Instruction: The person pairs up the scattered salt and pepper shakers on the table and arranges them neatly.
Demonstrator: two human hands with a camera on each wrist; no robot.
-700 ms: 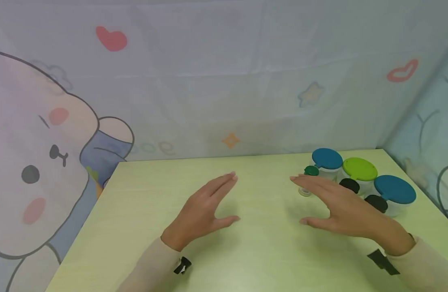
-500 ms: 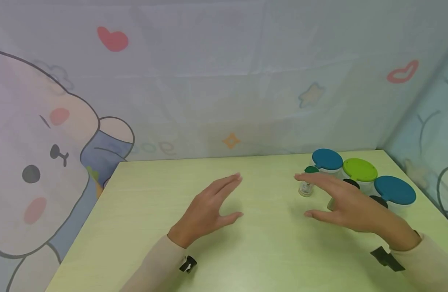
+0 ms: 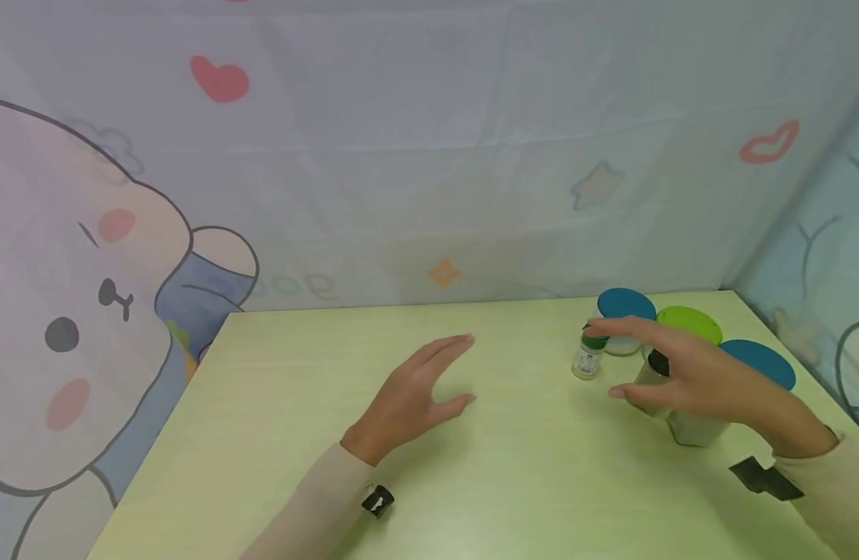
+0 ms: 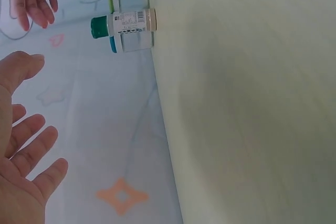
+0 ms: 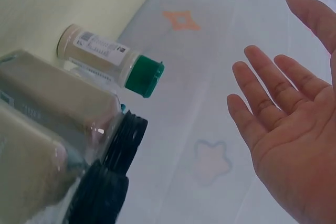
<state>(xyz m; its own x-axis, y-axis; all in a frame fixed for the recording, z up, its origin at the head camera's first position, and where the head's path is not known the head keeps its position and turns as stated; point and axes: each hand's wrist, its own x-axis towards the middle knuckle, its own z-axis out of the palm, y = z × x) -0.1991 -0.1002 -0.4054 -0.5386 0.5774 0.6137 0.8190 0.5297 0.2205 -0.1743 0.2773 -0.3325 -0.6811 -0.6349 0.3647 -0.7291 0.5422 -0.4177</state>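
Observation:
My left hand (image 3: 408, 397) hovers over the middle of the table, fingers extended, thumb apart, holding nothing. To the right, my right hand (image 3: 709, 373) is held above the group of containers, also empty, fingers relaxed. Nearest its fingertips stands a small spice bottle with a green cap (image 3: 587, 356), labelled and filled with pale powder. Two larger square jars with black caps stand under the right hand, which partly hides them in the head view; the right wrist view shows the farther jar (image 5: 63, 95) and the nearer jar (image 5: 31, 163) close by, holding greyish-beige contents.
Behind the jars stand clear tubs with a blue lid (image 3: 626, 305), a green lid (image 3: 691, 323) and another blue lid (image 3: 759, 364), near the right edge. The pale table (image 3: 317, 373) meets a printed cloth backdrop (image 3: 401, 155) at its far edge.
Both hands have drifted to the right, the right hand now covering more of the green lid. The spice bottle and square jars show more fully. The containers themselves have stayed put.

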